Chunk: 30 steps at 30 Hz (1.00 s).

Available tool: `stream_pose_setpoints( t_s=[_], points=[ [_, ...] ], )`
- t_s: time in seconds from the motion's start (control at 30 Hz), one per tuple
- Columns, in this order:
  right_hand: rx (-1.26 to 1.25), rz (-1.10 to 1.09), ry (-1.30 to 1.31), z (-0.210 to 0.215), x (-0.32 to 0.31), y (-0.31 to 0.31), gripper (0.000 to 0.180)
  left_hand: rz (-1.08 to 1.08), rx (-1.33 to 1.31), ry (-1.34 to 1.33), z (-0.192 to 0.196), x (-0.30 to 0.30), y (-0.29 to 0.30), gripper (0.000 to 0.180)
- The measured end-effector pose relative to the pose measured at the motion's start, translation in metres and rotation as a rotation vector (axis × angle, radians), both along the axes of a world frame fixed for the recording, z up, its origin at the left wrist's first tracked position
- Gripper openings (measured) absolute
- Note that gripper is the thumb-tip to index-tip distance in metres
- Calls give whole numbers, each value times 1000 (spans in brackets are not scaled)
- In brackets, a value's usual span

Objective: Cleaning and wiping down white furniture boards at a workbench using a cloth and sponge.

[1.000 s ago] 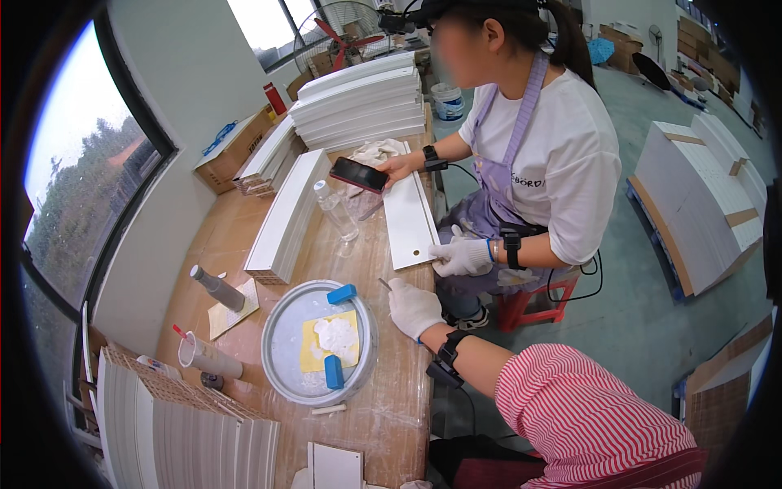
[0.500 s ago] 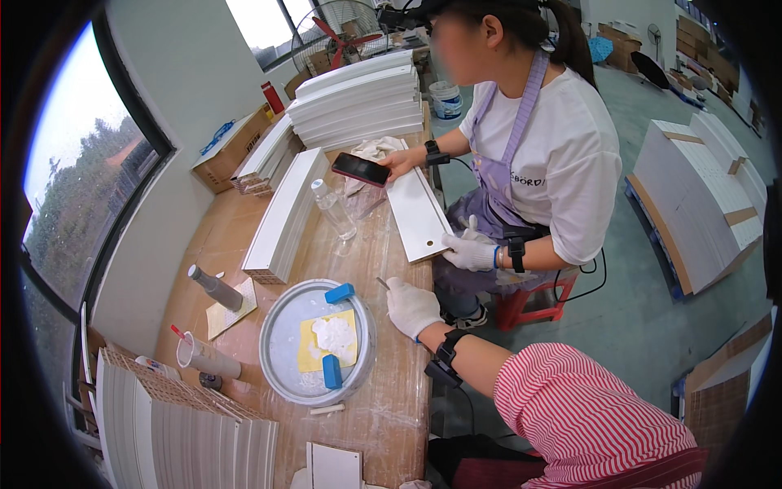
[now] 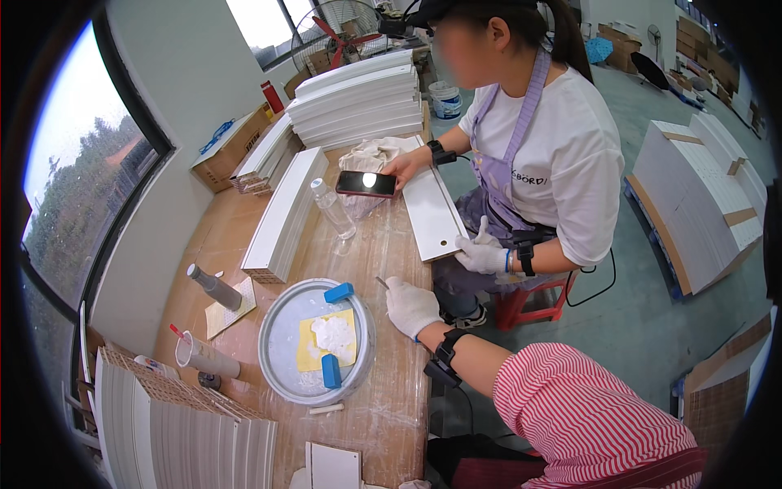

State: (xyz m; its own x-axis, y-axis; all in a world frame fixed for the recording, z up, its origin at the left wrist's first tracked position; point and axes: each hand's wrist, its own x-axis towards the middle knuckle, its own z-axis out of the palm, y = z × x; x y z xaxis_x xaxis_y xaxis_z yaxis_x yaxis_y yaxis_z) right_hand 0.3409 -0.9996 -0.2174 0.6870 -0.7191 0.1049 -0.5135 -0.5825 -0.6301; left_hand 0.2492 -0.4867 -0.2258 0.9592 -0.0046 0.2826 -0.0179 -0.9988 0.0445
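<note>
Your right hand (image 3: 411, 306), in a white glove, rests on the wooden table (image 3: 383, 416) near its edge, just right of the round metal tray (image 3: 281, 326). Its fingers are curled shut round a thin grey stick (image 3: 381, 283), whose tip pokes out up and left. Your left hand is out of view. By my reading you are paused between dabs. Going back to the white paste (image 3: 334, 332) on the yellow sheet (image 3: 309, 354) calls for a short reach left over the tray's rim, clear of the two blue-handled tools (image 3: 331, 371).

White panels are stacked at the far end of the table (image 3: 358, 102). A brown cardboard box (image 3: 232, 151) sits by the window, and I cannot read its print. Across from you, a co-worker steadies a white panel (image 3: 432, 216) with one gloved hand (image 3: 481, 254) and holds a dark phone (image 3: 366, 183) in the other. Left of the tray, a grey cartridge (image 3: 213, 287) lies on a beige card, and a white one with a red nozzle (image 3: 199, 354) lies below it.
</note>
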Motion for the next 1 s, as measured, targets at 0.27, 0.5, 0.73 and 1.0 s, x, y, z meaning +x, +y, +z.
stream_pose_setpoints(
  t_s=[0.27, 0.5, 0.73, 1.0],
  points=[
    [2, 0, -9, -4, 1, -3, 25, -1, -11, 4, 0, 0, 0, 55],
    [-14, -1, -7, -4, 2, -1, 25, 24, -17, 39, 5, 0, -2, 56],
    [-18, -3, -29, -9, 3, -3, 25, 17, -44, 13, 2, -1, -2, 55],
    [-35, -9, -8, -4, 2, 0, 23, 5, -17, 14, 8, 0, -5, 52]
  ],
)
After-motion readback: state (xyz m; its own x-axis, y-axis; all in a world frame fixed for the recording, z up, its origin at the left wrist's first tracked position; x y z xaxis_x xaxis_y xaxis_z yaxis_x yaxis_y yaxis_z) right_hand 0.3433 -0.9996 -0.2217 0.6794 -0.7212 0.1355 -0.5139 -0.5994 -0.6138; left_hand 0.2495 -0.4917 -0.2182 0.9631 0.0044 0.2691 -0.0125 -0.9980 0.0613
